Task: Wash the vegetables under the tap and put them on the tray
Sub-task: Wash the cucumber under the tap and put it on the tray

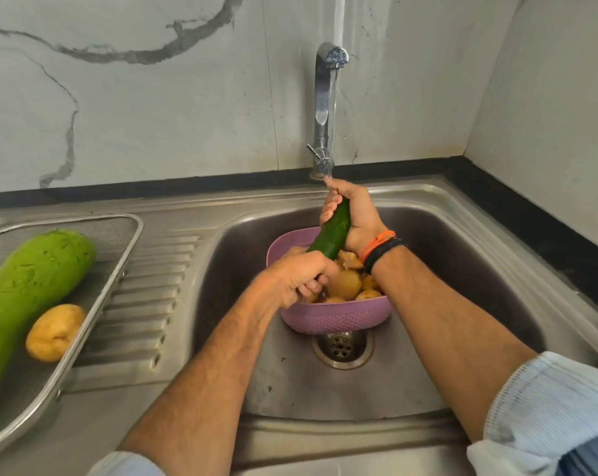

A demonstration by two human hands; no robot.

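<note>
both hands gripped the cucumber (331, 231) slantwise under the tap (323, 108), right hand (351, 214) curled round its upper end, left hand (299, 278) round the lower, likely so water ran its length above the pink colander (335, 319) of potatoes (344, 285); a bottle gourd (26, 293) lay on the mesh tray (119, 266).

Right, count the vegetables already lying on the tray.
2: a big green gourd across the tray, and a potato beside it near the tray's right rim.
</note>
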